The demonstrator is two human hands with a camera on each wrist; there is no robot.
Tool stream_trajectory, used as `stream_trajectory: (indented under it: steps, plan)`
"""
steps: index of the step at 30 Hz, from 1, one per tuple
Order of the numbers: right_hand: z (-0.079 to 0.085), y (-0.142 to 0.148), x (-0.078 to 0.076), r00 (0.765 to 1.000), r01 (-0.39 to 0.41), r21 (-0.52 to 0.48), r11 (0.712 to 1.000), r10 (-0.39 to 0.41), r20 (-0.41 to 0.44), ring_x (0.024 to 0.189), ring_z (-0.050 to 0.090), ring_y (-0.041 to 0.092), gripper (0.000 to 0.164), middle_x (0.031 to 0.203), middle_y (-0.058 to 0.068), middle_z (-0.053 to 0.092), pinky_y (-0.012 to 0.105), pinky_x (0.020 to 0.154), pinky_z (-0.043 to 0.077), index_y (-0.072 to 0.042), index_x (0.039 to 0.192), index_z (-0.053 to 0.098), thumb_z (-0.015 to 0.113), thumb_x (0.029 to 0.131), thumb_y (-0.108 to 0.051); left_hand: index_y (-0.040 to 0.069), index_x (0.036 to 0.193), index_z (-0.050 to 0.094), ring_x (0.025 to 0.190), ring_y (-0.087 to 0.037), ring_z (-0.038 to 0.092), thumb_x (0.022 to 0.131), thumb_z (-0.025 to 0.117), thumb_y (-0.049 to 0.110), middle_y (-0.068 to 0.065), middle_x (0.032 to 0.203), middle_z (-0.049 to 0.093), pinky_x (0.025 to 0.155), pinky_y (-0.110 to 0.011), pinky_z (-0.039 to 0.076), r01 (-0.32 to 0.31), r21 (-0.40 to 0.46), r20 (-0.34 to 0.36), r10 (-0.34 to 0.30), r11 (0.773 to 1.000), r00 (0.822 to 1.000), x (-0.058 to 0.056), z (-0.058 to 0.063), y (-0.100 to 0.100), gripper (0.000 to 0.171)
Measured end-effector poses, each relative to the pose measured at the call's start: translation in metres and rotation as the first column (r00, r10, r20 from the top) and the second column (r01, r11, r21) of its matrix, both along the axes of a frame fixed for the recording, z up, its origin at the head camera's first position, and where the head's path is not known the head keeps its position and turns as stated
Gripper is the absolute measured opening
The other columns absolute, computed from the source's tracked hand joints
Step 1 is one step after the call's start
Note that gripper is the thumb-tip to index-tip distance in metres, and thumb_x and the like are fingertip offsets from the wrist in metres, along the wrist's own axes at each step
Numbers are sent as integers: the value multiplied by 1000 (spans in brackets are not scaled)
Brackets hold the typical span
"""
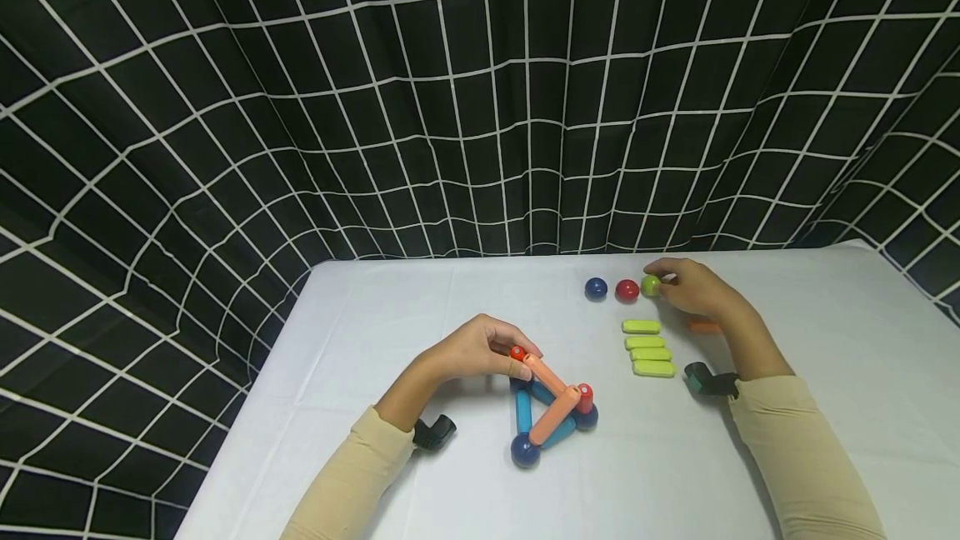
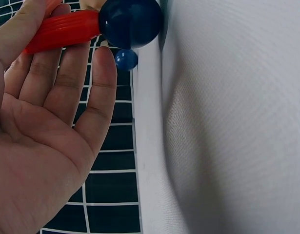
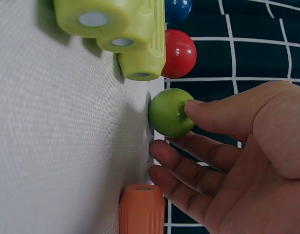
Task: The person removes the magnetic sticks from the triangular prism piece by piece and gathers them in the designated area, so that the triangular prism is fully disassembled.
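My left hand grips a red rod between thumb and fingers. The rod stands on a dark blue ball at the far corner of a built frame. That frame has blue rods low down, a blue ball at the near corner, another red rod at the right, and two orange rods sloping over it. At the back right, my right hand pinches a green ball, thumb on its near side, low over the white table.
Left of the green ball are a red ball and a blue ball. Several yellow-green rods lie in a column before them. A loose orange rod lies beneath the right wrist. A black gridded curtain rises behind the table.
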State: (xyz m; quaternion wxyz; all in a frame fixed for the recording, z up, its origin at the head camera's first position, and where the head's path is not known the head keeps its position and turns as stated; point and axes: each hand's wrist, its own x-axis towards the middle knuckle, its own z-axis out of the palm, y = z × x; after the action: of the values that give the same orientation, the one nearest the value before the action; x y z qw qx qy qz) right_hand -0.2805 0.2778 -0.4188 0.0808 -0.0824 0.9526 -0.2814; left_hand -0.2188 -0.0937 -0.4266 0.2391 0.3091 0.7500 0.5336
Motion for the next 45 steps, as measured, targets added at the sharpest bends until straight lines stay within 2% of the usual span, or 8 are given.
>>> stream_trajectory:
  steps: [10, 14, 22, 29, 32, 35, 39, 45]
  plan:
    - [3, -3, 1, 1000, 2, -18, 1000, -1, 4, 121, 49, 53, 45, 135, 34, 49, 65, 98, 41, 5, 139, 50, 58, 97, -8, 5, 111, 76, 95, -14, 71, 84, 82, 7, 1, 99, 75, 88, -29, 53, -3, -21, 5, 3, 1000, 1000, 1, 1, 1, 28]
    - [7, -5, 3, 1000, 0, -23, 1000, -1, -24, 121, 49, 53, 48, 137, 34, 49, 65, 97, 42, 5, 140, 49, 60, 96, -9, 6, 112, 75, 94, -13, 71, 85, 81, 9, 3, 99, 74, 87, -29, 53, 8, -33, -12, -8, 999, 1000, 1, 2, 0, 28]
    - [31, -21, 14, 990, -68, 0, 998, 67, -123, 124, 47, 51, 44, 136, 30, 51, 67, 96, 41, 3, 137, 54, 63, 95, -8, 5, 114, 74, 96, -13, 70, 85, 80, 6, 2, 103, 73, 89, -31, 53, 35, -24, -37, -36, 999, 999, 3, 5, 0, 29]
    - [56, -48, 35, 969, -177, -10, 984, 172, -176, 119, 54, 43, 38, 130, 23, 60, 62, 95, 45, 1, 132, 61, 65, 95, -8, 1, 118, 71, 98, -11, 69, 86, 79, 5, 3, 109, 72, 91, -29, 52, 48, -28, -52, -50, 998, 997, 4, 8, 0, 33]
    - [64, -57, 46, 951, -253, -14, 967, 246, -186, 106, 62, 34, 33, 118, 16, 67, 53, 89, 52, 0, 126, 65, 68, 94, -7, 0, 119, 71, 98, -11, 68, 86, 79, 4, 2, 110, 71, 91, -29, 52, 55, -28, -61, -56, 998, 997, 4, 9, 0, 34]
    - [71, -65, 56, 919, -354, -6, 935, 347, -189, 94, 64, 24, 28, 108, 9, 70, 45, 82, 55, -1, 120, 69, 70, 93, -6, 0, 118, 71, 98, -11, 68, 86, 78, 4, 2, 110, 71, 92, -29, 52, 61, -23, -69, -63, 998, 996, 4, 9, 1, 33]
    - [77, -74, 67, 865, -470, 28, 882, 467, -182, 93, 66, 18, 23, 105, 1, 71, 44, 82, 56, -5, 115, 72, 71, 92, -8, 0, 119, 71, 98, -11, 68, 86, 78, 4, 1, 111, 71, 92, -32, 53, 71, -14, -70, -72, 997, 995, 4, 8, 0, 33]
    - [83, -85, 83, 810, -560, 58, 826, 561, -172, 93, 66, 11, 16, 101, -9, 70, 41, 82, 56, -13, 108, 74, 71, 93, -12, 1, 124, 67, 107, -16, 66, 87, 78, 6, -2, 117, 70, 93, -33, 52, 80, -12, -100, -81, 997, 992, 3, 12, -3, 39]
